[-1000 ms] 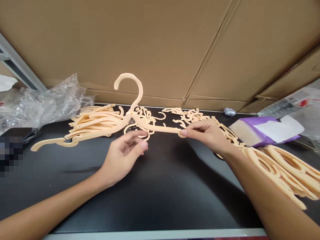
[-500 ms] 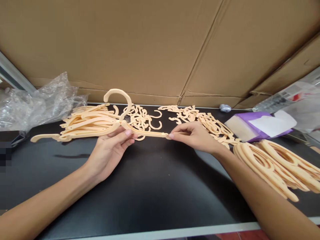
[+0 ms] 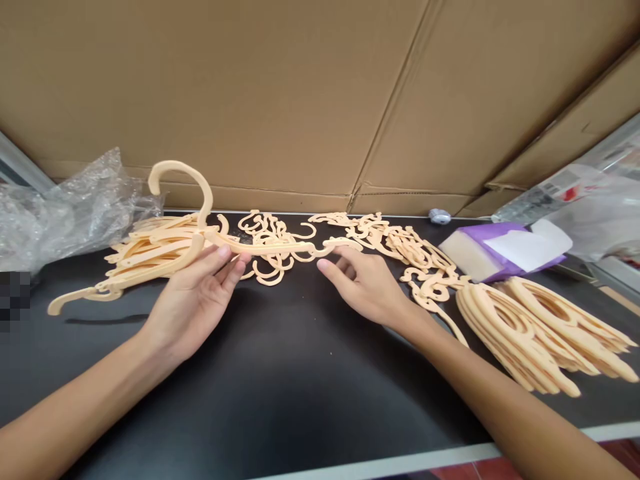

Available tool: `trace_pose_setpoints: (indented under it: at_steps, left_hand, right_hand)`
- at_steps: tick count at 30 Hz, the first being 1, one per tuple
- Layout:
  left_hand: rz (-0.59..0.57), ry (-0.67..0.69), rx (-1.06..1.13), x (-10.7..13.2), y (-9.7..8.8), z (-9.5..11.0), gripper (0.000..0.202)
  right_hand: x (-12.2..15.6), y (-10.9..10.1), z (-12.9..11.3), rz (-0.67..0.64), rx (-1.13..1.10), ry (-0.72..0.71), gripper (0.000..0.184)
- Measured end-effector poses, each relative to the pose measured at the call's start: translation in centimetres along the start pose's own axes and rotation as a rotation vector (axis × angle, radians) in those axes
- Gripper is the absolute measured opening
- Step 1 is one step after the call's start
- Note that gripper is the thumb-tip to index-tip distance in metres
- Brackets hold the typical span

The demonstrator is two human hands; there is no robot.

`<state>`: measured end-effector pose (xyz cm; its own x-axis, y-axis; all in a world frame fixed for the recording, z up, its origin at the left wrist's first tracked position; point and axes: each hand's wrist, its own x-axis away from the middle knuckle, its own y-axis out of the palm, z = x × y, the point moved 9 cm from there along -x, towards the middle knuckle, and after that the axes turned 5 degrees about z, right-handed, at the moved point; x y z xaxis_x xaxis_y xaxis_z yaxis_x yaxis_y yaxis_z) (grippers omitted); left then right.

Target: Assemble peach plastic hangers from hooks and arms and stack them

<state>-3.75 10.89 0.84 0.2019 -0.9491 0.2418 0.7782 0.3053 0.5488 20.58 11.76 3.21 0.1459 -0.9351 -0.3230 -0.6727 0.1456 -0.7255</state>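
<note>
Black counter (image 3: 300, 380) with a pale front edge nearest, the person's two hands above it. Left hand (image 3: 193, 303) pinches the cream plastic clothes hanger with an open curved hook and jointed arms (image 3: 280, 249) near its middle, thumb on the near side, just right of the hook's base. Right hand (image 3: 367, 283) half spread at the hanger's right end: thumb stands off from the curled fingers, nothing clearly pinched; can't tell if fingertips touch the curved end piece. Key relation: hanger lies just beyond both hands, long axis running left to right across the view, left end sloping down, hook up. Left hand is nearer the centre joint, right hand nearer the right end. Off to the right, a stack of cream hangers (image 3: 515, 333). Beyond the hanger: heap of cream flat strips (image 3: 157, 252) on the left, tangle of cream hooks (image 3: 270, 243) mid, purple-and-white soft pack (image 3: 480, 247) right, brown cardboard (image 3: 250, 100) behind.
</note>
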Motion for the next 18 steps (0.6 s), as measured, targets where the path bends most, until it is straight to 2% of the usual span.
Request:
trace_pose_setpoints:
  at_steps: [3,7,11,14,18]
  left_hand:
    - [-0.022,-0.015,-0.005,0.1,-0.1,-0.8,0.016]
    - [-0.145,-0.012,-0.074,0.8,0.6,-2.0,0.009]
    - [-0.324,-0.042,-0.218,2.2,1.7,-3.4,0.011]
    - [-0.392,-0.002,-0.305,2.9,2.1,-3.5,0.007]
    - [-0.36,0.002,-0.281,2.6,2.2,-3.1,0.013]
  right_hand:
    - [-0.1,0.2,0.1,0.003,-0.016,-0.019,0.034]
    - [0.7,0.2,-1.9,0.006,-0.067,-0.167,0.03]
    - [2.9,2.6,-5.0,-0.211,-0.094,-0.349,0.029]
    - [4.0,4.0,-6.0,-0.324,-0.128,-0.362,0.019]
    - [3.3,3.3,-5.6,-0.279,-0.182,-0.309,0.021]
